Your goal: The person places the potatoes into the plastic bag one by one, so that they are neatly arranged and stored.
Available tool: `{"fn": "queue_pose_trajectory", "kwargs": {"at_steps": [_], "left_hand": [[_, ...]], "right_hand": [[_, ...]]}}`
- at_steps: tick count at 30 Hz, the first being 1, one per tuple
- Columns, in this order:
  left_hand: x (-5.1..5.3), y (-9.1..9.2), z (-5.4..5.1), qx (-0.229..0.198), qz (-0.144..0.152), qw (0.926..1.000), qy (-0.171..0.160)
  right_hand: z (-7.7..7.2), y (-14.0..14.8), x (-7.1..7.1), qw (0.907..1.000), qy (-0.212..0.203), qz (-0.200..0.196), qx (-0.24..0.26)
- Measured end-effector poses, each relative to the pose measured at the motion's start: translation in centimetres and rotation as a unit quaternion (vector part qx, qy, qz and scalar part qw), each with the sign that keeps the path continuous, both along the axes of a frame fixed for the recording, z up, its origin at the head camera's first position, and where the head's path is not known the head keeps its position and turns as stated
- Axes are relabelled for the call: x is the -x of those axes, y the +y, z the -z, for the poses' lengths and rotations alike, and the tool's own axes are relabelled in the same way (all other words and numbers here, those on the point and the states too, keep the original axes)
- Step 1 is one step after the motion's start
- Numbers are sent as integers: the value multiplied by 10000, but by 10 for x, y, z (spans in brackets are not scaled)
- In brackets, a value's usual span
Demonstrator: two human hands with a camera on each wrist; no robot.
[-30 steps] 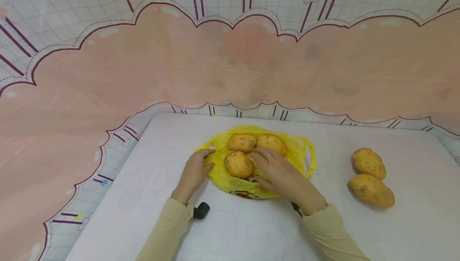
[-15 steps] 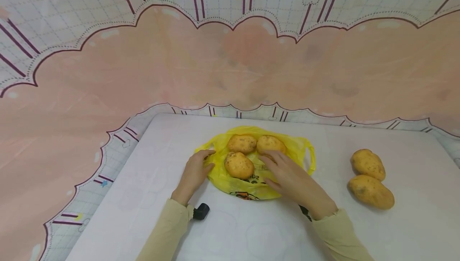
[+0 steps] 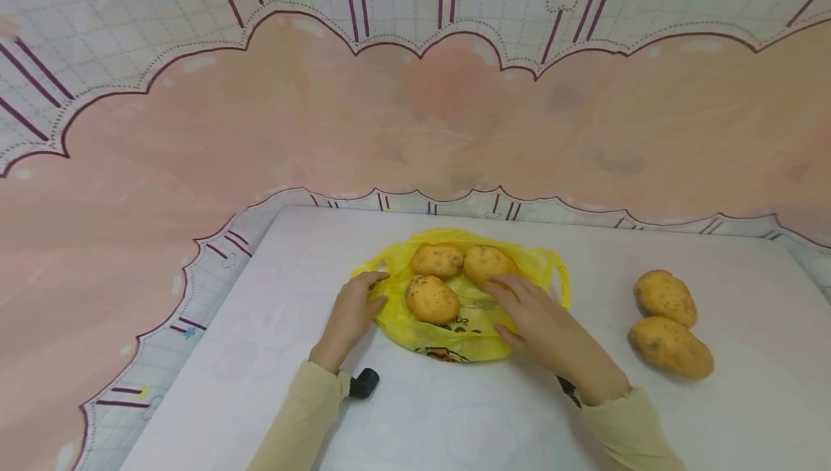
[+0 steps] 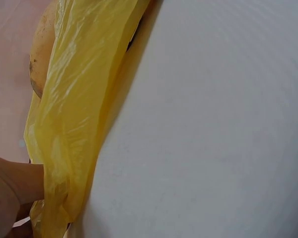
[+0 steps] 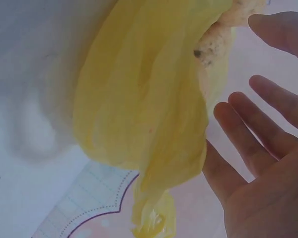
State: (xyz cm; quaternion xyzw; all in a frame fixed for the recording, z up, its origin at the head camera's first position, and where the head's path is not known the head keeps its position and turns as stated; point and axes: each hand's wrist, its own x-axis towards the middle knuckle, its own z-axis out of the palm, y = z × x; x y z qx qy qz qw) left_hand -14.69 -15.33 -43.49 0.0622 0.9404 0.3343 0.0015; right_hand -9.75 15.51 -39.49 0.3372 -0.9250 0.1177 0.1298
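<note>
3 potatoes [image 3: 431,299] in yel. bag [image 3: 397,327]
L hand [image 3: 347,316] pinches its edge; R hand [image 3: 555,334] nr it, fingers apart, holding nothing.

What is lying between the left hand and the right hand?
The yellow bag and, inside it, the front potato; the head view shows this.

Left hand [image 3: 350,312]: tip of one digit hidden behind the yellow bag [image 3: 404,332] in the left wrist view; grip unclear;
Right hand [image 3: 542,327]: cropped by its wrist view's right edge;
Bag lettering [image 3: 462,322]: too small to read;
Rear right potato [image 3: 487,260]: lower edge partly covered by right fingers, head view;
Sleeves [image 3: 299,413]: cut off at bottom
</note>
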Motion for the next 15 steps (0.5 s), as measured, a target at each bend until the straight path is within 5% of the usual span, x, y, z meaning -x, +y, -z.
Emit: {"fn": "queue_pose_trajectory", "kwargs": {"at_steps": [15], "left_hand": [[0, 1, -1, -46, -74, 9999, -59]], "right_hand": [[-1, 21, 1, 9999, 94, 61, 50]]}}
